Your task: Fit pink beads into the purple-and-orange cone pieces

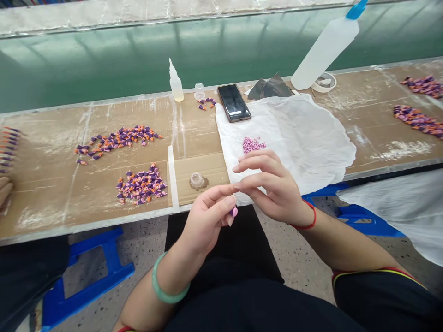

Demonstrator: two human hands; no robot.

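My left hand [211, 212], with a green bangle on its wrist, is closed on a small purple and pink piece [234, 211]; most of that piece hides behind the fingers. My right hand [273, 184], wearing a red string bracelet, meets the left index fingertip with pinched fingertips, while its other fingers are raised. Whatever lies in that pinch is too small to make out. Just beyond the right hand, tiny pink beads [252, 145] lie heaped on a white sheet [301, 133]. A small clear dish [197, 180] sits on a cardboard piece [211, 163] left of them.
Purple, orange and pink pieces lie in a near pile [141, 185] and a farther pile [119, 140]. Behind are a dropper bottle [176, 87], a phone [234, 102], a large blue-capped bottle [325, 53] and a tape roll [325, 82]. Another person's hand [4, 189] shows at left.
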